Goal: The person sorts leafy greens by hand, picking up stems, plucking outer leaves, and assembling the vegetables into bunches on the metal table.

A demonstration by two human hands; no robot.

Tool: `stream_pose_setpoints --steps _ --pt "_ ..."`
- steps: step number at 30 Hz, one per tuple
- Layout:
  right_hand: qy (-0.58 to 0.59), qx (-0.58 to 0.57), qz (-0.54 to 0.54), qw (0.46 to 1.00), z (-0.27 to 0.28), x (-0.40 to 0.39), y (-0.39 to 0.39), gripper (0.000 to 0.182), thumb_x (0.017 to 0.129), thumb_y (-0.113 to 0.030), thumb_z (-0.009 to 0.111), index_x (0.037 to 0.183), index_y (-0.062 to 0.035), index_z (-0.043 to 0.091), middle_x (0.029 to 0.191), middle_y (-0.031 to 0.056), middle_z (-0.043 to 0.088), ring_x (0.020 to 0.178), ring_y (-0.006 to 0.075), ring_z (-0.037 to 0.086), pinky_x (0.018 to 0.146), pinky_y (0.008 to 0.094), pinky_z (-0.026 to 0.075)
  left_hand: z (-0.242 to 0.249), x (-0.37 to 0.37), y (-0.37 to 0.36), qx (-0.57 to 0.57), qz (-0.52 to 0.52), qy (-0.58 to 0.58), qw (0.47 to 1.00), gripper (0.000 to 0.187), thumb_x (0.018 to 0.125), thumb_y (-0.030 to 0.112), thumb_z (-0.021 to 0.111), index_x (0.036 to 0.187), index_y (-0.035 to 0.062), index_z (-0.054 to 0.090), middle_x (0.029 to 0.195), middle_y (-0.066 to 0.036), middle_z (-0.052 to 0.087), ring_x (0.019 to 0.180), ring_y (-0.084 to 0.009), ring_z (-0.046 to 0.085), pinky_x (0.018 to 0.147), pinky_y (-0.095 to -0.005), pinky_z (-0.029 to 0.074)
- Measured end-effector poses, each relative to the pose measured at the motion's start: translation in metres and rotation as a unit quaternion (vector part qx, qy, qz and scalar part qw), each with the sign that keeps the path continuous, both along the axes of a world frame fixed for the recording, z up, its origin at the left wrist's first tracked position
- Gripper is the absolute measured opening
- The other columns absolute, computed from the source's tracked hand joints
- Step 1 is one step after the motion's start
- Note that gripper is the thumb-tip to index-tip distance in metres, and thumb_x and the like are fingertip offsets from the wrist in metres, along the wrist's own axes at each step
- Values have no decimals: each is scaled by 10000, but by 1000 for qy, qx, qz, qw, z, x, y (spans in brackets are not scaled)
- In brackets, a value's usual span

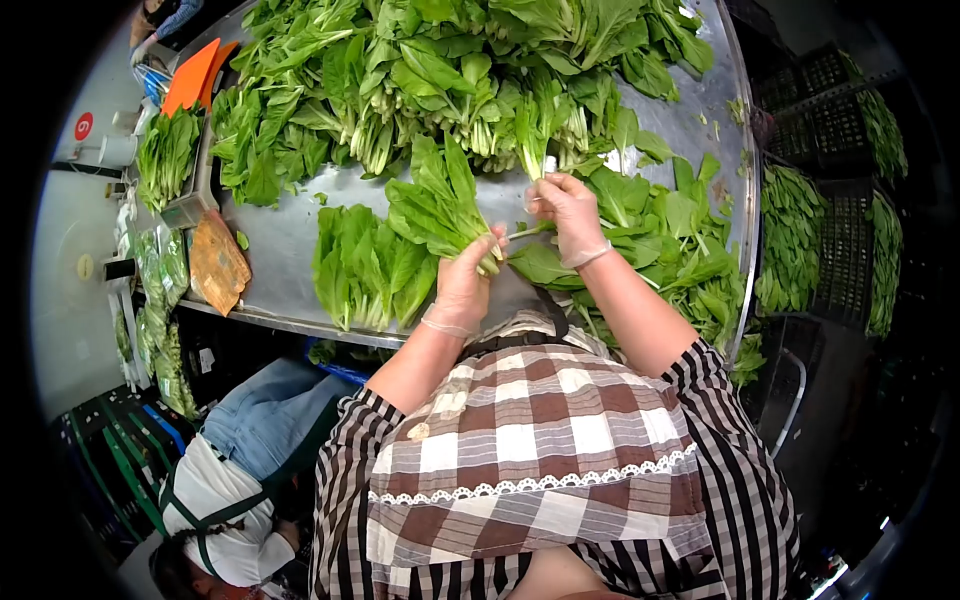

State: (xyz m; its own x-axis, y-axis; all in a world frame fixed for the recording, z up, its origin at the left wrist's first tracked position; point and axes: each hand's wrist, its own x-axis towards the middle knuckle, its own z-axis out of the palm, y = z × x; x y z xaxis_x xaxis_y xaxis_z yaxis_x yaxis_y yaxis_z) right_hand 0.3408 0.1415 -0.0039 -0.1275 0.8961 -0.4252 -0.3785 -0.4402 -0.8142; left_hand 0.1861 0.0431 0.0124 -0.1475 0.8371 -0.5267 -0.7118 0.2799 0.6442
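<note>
My left hand, in a thin clear glove, is closed around the stem ends of a small bunch of leafy greens, whose leaves point up and to the left. My right hand, gloved too, pinches the pale base of another leafy green that stands out toward the big heap of greens. Left of my left hand, a row of greens lies on the metal table. Loose leaves are spread beside and under my right forearm.
At the left stand greens on a scale-like tray, an orange board and a brown flat piece. Bagged greens hang or stack beyond. A person in jeans is at lower left. Black crates with greens stand right of the table edge.
</note>
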Motion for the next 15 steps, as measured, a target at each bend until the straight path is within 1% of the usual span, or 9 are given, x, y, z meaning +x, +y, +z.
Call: stream_pose_setpoints --steps 4,5,8,11,12,14,15 --pt "47 -11 28 998 -6 1 -22 161 869 -48 690 1010 -7 623 846 46 665 700 138 625 680 272 514 -4 -1 -2 10 9 10 1000 310 865 60 695 1148 20 575 1037 -89 678 910 -177 647 767 -312 517" --pt "32 -6 52 998 -6 1 -29 159 862 -24 694 998 -20 612 845 34 650 709 134 616 685 270 514 -6 0 -2 11 13 16 1000 306 861 53 700 1142 22 580 1032 -84 679 912 -172 647 766 -310 516" --pt "64 9 69 996 -5 0 -51 153 867 -15 687 986 -30 592 857 32 639 710 133 614 682 262 512 -10 1 -3 25 14 19 999 324 842 27 717 1140 31 591 1031 -70 682 935 -168 646 798 -315 515" --pt "46 40 101 993 0 -1 -64 158 870 -18 688 973 -29 570 852 34 625 703 126 612 665 256 511 0 7 -4 35 28 24 999 325 819 3 724 1121 19 604 1020 -58 668 900 -153 631 802 -291 502" --pt "41 50 111 992 2 -2 -68 158 870 -20 690 970 -27 568 848 34 623 698 124 612 661 255 512 0 8 -5 35 27 29 999 336 817 3 726 1129 19 603 1035 -57 666 912 -149 627 804 -292 501" --pt "-7 71 111 991 2 -6 -73 147 864 -37 701 937 -24 574 815 28 623 669 102 591 632 245 495 -2 8 -5 32 26 38 998 360 811 3 731 1146 19 600 1064 -56 662 937 -143 619 807 -293 499" --pt "-37 79 113 990 3 -6 -74 148 861 -46 708 924 -23 576 803 24 621 663 95 584 624 242 489 -3 8 -6 31 16 43 998 383 811 0 729 1169 18 593 1073 -54 664 954 -154 624 827 -302 498"
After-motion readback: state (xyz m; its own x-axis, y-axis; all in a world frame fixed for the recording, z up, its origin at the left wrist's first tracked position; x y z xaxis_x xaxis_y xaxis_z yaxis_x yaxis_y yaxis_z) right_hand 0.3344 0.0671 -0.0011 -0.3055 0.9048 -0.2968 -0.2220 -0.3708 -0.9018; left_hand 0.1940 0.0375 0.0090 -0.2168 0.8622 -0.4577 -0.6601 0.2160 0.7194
